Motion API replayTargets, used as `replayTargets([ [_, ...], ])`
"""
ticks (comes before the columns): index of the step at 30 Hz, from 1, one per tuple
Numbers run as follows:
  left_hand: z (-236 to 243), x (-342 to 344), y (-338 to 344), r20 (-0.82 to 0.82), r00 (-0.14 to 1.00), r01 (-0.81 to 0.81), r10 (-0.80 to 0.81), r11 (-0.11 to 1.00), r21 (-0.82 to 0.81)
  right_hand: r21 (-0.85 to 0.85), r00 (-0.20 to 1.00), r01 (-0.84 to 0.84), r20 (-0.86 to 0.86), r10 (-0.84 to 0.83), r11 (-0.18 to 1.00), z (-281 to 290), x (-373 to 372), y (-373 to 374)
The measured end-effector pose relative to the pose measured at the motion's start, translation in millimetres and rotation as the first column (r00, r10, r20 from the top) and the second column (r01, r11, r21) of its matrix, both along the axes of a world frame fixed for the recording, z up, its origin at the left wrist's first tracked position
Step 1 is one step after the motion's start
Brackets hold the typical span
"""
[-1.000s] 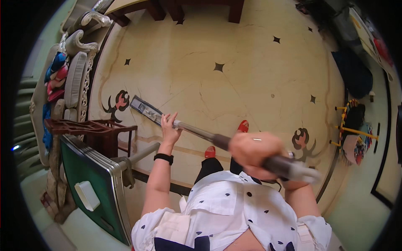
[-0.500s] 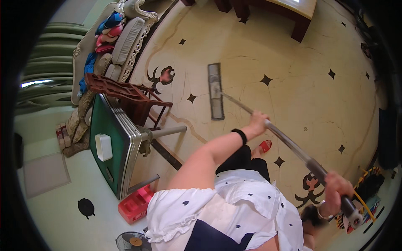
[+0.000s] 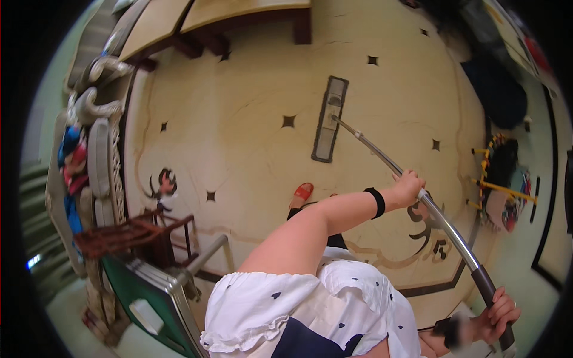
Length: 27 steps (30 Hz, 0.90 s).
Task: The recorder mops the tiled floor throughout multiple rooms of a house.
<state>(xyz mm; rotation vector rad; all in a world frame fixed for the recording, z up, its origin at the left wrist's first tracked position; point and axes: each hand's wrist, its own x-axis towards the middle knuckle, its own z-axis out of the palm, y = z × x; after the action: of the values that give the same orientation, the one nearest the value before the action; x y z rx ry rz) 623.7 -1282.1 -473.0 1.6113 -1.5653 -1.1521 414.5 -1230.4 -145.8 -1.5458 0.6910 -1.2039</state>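
Note:
A flat mop (image 3: 323, 138) with a long grey rectangular head lies on the tiled floor ahead of me. Its metal pole slants from the head down to the lower right. My left hand (image 3: 409, 187) is closed round the middle of the pole, a black band on the wrist. Lower down, my right hand (image 3: 500, 316) wraps round the dark grip near the pole's end. A red slipper (image 3: 304, 191) on my foot shows just below the mop head.
Low tables (image 3: 245, 15) stand at the far left. To the left are an ornate sofa (image 3: 102, 158), a dark wooden chair (image 3: 122, 234) and a green-topped folded table (image 3: 122, 280). A yellow-framed rack (image 3: 504, 188) stands at the right, beside the wall.
My view has turned to the right, so the sofa and chair sit farther left. The mop head has tilted and shifted slightly right in view. Both hands keep hold of the pole.

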Motion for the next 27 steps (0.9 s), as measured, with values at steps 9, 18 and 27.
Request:
replayTargets([
  [9, -13, -62, -14, -0.140, 0.923, 0.334, -0.359, 0.926, -0.176, -0.266, 0.922, 0.341, -0.094, -0.377, 0.901, 1, 70, 78],
  [18, 36, 11, -44, -0.003, 0.865, 0.500, -0.501, 0.864, -0.061, -0.527, 0.937, 0.347, 0.235, -0.260, 0.776, 16, 119, 38],
  [27, -28, 101, -179, 0.246, 0.937, 0.260, -0.248, 0.966, -0.015, -0.337, 0.955, 0.066, 0.294, 0.038, 0.939, -73, 96, -124],
])
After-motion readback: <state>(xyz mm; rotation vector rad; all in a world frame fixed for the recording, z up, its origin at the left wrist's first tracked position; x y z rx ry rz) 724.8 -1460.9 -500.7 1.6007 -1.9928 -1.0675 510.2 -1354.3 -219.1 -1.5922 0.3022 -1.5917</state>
